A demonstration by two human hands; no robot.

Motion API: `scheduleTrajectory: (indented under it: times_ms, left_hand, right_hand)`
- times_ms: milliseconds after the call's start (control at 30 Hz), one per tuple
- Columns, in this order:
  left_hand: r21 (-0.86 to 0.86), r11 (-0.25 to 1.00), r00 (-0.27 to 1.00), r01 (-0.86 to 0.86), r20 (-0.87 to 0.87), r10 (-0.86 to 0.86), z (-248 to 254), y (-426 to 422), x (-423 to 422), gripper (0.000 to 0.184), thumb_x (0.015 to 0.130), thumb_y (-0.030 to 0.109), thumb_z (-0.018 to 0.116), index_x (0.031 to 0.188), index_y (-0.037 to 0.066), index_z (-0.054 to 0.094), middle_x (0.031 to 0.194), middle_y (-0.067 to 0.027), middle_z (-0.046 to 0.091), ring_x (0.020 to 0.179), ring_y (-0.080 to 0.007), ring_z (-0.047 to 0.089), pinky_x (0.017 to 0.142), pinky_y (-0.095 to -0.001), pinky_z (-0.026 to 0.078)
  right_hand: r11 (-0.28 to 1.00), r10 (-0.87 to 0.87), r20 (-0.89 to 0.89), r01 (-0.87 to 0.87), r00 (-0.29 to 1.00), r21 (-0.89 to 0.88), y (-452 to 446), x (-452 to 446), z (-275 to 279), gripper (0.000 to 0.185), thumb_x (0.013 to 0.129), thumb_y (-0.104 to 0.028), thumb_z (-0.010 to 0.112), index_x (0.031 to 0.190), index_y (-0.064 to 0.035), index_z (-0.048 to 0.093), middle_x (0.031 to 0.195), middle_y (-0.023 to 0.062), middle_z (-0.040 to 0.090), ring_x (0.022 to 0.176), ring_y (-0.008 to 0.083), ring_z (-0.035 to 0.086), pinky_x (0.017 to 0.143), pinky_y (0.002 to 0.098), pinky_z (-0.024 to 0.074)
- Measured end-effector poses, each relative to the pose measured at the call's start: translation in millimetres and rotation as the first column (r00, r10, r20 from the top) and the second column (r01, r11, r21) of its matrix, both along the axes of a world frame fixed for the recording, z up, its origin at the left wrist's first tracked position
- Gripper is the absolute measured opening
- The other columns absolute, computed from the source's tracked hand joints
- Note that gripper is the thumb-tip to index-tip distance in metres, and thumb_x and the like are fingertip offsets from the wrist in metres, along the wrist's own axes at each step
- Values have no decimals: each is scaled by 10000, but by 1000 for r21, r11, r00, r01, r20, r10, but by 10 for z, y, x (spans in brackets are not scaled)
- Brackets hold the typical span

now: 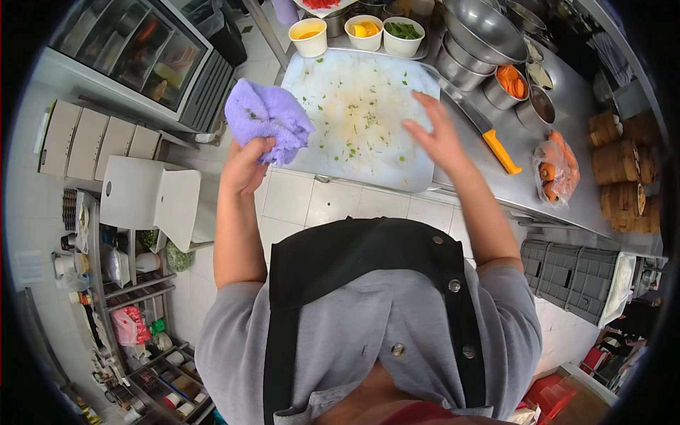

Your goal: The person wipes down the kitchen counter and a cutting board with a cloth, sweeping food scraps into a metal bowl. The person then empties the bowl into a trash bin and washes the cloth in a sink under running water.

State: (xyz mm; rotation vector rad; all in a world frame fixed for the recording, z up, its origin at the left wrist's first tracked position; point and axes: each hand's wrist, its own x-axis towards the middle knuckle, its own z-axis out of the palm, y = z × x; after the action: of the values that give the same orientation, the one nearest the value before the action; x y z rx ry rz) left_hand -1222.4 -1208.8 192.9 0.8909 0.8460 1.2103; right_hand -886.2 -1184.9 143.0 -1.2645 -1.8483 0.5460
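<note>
A crumpled purple cloth (pixel 265 117) is gripped in my left hand (pixel 248 161), held up at the left edge of the white cutting board (pixel 386 159). Bits of chopped green herb and pale brown stains are scattered over the board. My right hand (pixel 435 131) hovers at the board's right side with its fingers apart and nothing in them. Just right of that hand lies a knife with a yellow handle (pixel 501 151), its blade pointing away along the board's edge.
Tubs of yellow sauce (pixel 308 44), yellow pieces (pixel 363 39) and chopped greens (pixel 404 42) line the board's far side. Steel bowls (pixel 482 35), a pot of sliced carrots (pixel 508 88), bagged carrots (pixel 556 166) and bamboo steamers (pixel 620 166) stand to the right.
</note>
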Motion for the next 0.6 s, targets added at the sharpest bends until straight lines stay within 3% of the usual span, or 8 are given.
scheduleTrajectory:
  times_ms: [167, 233, 267, 333, 367, 467, 567, 600]
  left_hand:
    - [-54, 989, 990, 138, 27, -136, -6, -109, 149, 459, 713, 11, 565, 1159, -11, 461, 1024, -82, 561, 937, -195, 550, 811, -328, 442]
    - [-88, 982, 983, 166, 100, -157, 56, -123, 286, 464, 717, 15, 579, 1163, -14, 458, 1033, -84, 560, 962, -202, 548, 846, -332, 436]
    - [-90, 978, 980, 190, 75, -184, 33, -90, 295, 529, 730, 28, 589, 1224, 5, 403, 1095, -89, 533, 1014, -199, 522, 884, -335, 420]
    - [-27, 994, 991, 110, -71, -112, -152, -32, 344, 562, 741, 33, 590, 1255, 19, 365, 1123, -88, 515, 1036, -193, 504, 898, -331, 409]
    - [33, 999, 977, 38, -210, -30, -239, -12, 364, 596, 751, 38, 590, 1286, 34, 326, 1151, -86, 497, 1059, -188, 486, 911, -328, 398]
    - [-7, 983, 917, 186, -358, -176, -377, -20, 458, 679, 755, 21, 583, 1336, 49, 234, 1228, -98, 426, 1132, -195, 421, 938, -327, 371]
    - [40, 907, 800, 418, -489, -347, -362, 47, 445, 722, 744, 16, 583, 1354, 42, 198, 1280, -108, 368, 1177, -205, 376, 937, -331, 368]
    - [19, 898, 870, 439, -261, -419, -307, 29, 419, 645, 736, -1, 582, 1308, 38, 287, 1230, -95, 424, 1133, -205, 430, 912, -328, 389]
  right_hand:
    - [905, 424, -147, -421, 893, 57, -2, -1008, 301, 698, 810, -244, 607, 1382, -98, 234, 1395, 131, 263, 1284, 285, 259, 1057, 368, 202]
    - [791, 415, -609, -598, 676, -125, 59, -1221, 195, 717, 840, -261, 564, 1408, -103, 155, 1412, 116, 233, 1293, 264, 248, 1053, 354, 211]
    - [792, 423, -602, -599, 677, -117, 39, -1289, 213, 717, 840, -261, 564, 1408, -103, 155, 1412, 116, 233, 1293, 264, 248, 1053, 354, 211]
    - [607, -56, -989, -782, 136, -142, -113, -1412, 255, 753, 857, -286, 560, 1405, -41, 105, 1429, 165, 166, 1312, 254, 193, 1050, 335, 203]
    - [611, -52, -989, -779, 140, -142, -109, -1461, 177, 753, 857, -286, 560, 1405, -41, 105, 1429, 165, 166, 1312, 254, 193, 1050, 335, 203]
    - [876, 344, -569, -473, 747, -92, -148, -1600, -210, 751, 830, -157, 589, 1410, -77, 118, 1392, 101, 236, 1248, 195, 292, 994, 338, 312]
    - [950, 232, -495, -305, 837, -71, -115, -1527, -181, 686, 798, -79, 592, 1379, -62, 229, 1313, 95, 365, 1149, 168, 412, 918, 315, 392]
    - [954, 223, -494, -292, 841, -65, -60, -1448, -179, 686, 798, -79, 592, 1379, -62, 229, 1313, 95, 365, 1149, 168, 412, 918, 315, 392]
